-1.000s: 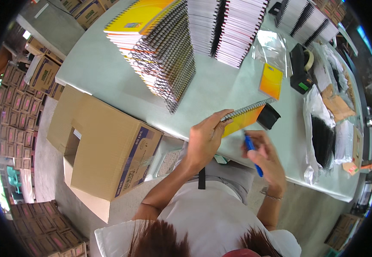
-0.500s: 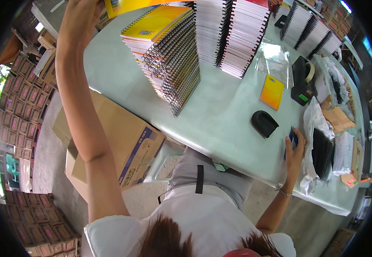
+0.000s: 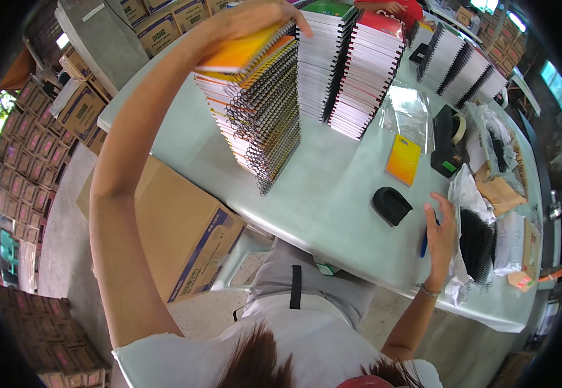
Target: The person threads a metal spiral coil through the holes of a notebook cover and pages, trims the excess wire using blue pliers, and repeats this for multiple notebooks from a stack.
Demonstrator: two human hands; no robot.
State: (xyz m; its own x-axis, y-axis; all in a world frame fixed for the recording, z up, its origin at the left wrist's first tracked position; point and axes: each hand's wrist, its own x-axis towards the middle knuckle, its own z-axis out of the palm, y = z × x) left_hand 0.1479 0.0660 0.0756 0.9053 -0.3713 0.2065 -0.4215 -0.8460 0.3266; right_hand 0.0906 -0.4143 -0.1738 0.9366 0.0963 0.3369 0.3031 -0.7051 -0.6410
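Note:
My left hand [image 3: 261, 18] reaches over a tall stack of yellow spiral notebooks [image 3: 255, 129]. Its fingers bend round the far coil edge of the top spiral notebook [image 3: 232, 55], which lies slightly askew on the others; part of the grip is hidden behind the wrist. On the right side of the table my right hand [image 3: 444, 226] is open, thumb and fingers apart. A slim blue object [image 3: 424, 242], perhaps a pen or cutter, lies beside it, partly hidden. Left of that hand are a black rounded holder [image 3: 392, 205] and a small yellow booklet [image 3: 403, 160].
White-paged bound stacks with a green cover [image 3: 326, 9] and red covers [image 3: 381, 26] stand behind. A black tape dispenser [image 3: 446, 145], clear plastic [image 3: 407, 116] and wrapped black coils [image 3: 478, 242] lie right. A cardboard box [image 3: 180, 226] sits below the table's edge. Another person's hand [image 3: 391, 6] shows beyond.
My left hand has brought a yellow spiral notebook down and right onto the stack. The right hand has lifted its fingers off the blue object and spread them.

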